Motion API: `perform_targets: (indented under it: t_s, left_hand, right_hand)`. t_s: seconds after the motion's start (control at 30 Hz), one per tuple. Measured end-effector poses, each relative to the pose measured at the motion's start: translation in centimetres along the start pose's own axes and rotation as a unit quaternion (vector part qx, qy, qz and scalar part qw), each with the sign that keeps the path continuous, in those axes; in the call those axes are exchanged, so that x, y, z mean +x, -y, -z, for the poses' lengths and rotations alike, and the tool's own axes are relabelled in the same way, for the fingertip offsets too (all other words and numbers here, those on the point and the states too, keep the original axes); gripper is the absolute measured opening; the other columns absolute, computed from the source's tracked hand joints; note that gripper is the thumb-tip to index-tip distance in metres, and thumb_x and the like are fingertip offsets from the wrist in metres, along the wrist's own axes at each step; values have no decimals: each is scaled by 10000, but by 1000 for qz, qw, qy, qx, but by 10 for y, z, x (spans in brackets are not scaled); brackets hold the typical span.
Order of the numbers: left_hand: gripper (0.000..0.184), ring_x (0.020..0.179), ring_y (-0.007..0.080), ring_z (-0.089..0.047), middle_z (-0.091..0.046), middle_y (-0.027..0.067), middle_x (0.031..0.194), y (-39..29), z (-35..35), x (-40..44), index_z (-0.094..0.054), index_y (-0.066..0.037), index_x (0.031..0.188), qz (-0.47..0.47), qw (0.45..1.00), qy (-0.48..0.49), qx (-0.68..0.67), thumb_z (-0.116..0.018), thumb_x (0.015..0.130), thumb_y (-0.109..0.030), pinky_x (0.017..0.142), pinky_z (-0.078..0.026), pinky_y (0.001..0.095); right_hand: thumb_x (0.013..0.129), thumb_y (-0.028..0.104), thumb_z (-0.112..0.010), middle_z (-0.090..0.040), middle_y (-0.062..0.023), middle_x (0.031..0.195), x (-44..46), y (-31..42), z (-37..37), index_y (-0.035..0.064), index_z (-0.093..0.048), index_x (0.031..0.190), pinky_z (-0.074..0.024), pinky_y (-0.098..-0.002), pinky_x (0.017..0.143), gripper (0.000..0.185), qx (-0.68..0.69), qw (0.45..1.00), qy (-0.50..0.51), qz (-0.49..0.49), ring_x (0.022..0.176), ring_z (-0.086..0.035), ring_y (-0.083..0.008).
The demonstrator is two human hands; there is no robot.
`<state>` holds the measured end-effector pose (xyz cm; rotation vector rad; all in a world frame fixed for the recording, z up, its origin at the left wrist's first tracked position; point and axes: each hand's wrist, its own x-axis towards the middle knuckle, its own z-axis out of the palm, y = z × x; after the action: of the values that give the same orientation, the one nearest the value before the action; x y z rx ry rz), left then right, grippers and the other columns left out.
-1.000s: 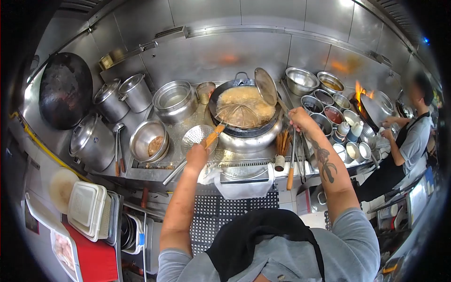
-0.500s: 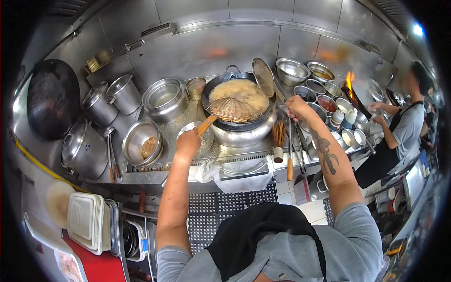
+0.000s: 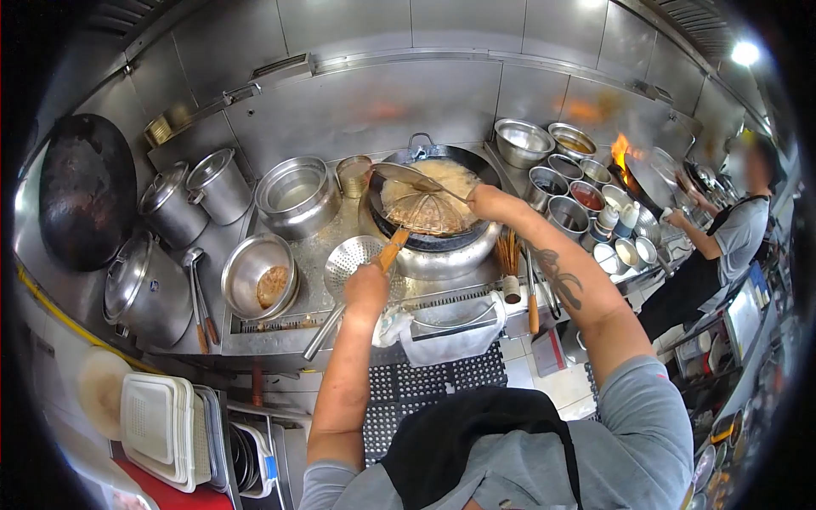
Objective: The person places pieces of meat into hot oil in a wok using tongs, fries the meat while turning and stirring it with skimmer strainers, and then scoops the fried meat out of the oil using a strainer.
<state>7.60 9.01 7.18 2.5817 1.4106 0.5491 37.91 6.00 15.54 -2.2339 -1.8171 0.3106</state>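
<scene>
My left hand (image 3: 367,287) is wrapped round the wooden handle (image 3: 392,252) of a wire strainer (image 3: 427,214). The strainer's basket sits low in the wok (image 3: 376,174), with browned food in it that I cannot make out. Pale foaming oil (image 3: 455,174) bubbles around it. My right hand (image 3: 495,205) is closed on the thin handle of a round, flat skimmer (image 3: 408,176). Its disc is tilted over the back left of the wok, above the strainer. A perforated ladle (image 3: 350,259) lies beside my left hand, its metal handle reaching over the counter edge.
On the left stand a bowl with brown food (image 3: 270,287), a wide pot (image 3: 297,197) and several lidded pots. A bamboo brush (image 3: 510,272) is right of the wok. Sauce containers (image 3: 586,195) fill the right side. Flames (image 3: 622,155) rise near a co-worker (image 3: 738,229).
My right hand has moved left and down, carrying the skimmer's disc from the wok's right edge across to its back left. My left hand has shifted right and down, still gripping the strainer.
</scene>
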Motion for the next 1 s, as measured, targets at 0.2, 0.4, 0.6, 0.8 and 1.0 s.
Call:
perform_targets:
  t_s: [0.2,0.4,0.6,0.8,1.0]
  left_hand:
    - [306,744,343,-603,-613,183,791,9,5,1,-538,-38,1032,-14,1000,-4,-16,-586,778,-203,659,-481,433]
    - [335,763,344,-605,-620,179,804,9,11,7,-535,-48,1074,-7,1000,27,-12,-577,782,-206,677,-476,438]
    - [315,775,354,-605,-625,184,805,8,15,6,-554,-56,1054,-11,999,40,-14,-577,780,-208,688,-472,451]
    - [273,762,357,-605,-624,187,796,5,15,3,-575,-42,984,-30,999,22,-1,-582,773,-215,683,-471,454]
    - [331,747,357,-607,-625,182,783,8,13,5,-560,-47,1051,-57,998,27,14,-582,773,-227,668,-475,448]
  right_hand:
    - [777,124,-495,-610,-230,892,-20,12,25,16,-627,914,-470,-400,746,219,-65,996,-8,-54,856,-600,-353]
    - [782,140,-486,-625,-202,762,-98,44,96,-9,-612,883,-477,-394,669,220,-45,982,98,-155,727,-616,-325]
    - [735,138,-507,-614,-227,803,-76,20,53,-1,-629,808,-472,-420,690,199,-123,992,8,-34,775,-609,-358]
    - [717,98,-511,-620,-227,819,-58,40,38,-21,-648,803,-487,-406,672,201,-111,994,-2,-20,775,-628,-328]
    - [726,85,-513,-612,-234,883,-81,47,36,-32,-639,847,-476,-393,734,210,-37,996,-66,-43,847,-613,-326]
